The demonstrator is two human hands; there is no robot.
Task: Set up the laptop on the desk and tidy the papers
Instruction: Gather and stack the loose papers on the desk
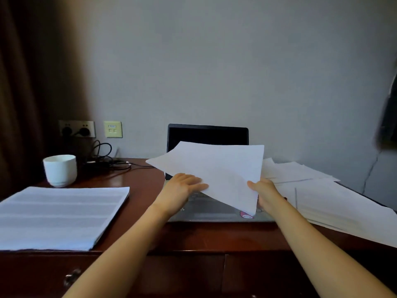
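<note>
Head view: light, limp paper sheets, right hand pinching their 4 o'clock edge, left hand flat-fingered at 8 o'clock, likely need both edges held.

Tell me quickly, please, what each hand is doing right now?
Left hand: open, straight fingers touching the sheets of paper.
Right hand: holding the same sheets, thumb on top.

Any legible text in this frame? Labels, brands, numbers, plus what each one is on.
Nothing legible.
On the paper stack: grey bands of print, too blurred to read.
On the wall data socket: a small label, too small to read.
On the laptop, a pink sticker: no text readable.
On the held sheets: blank on the side shown.
</note>
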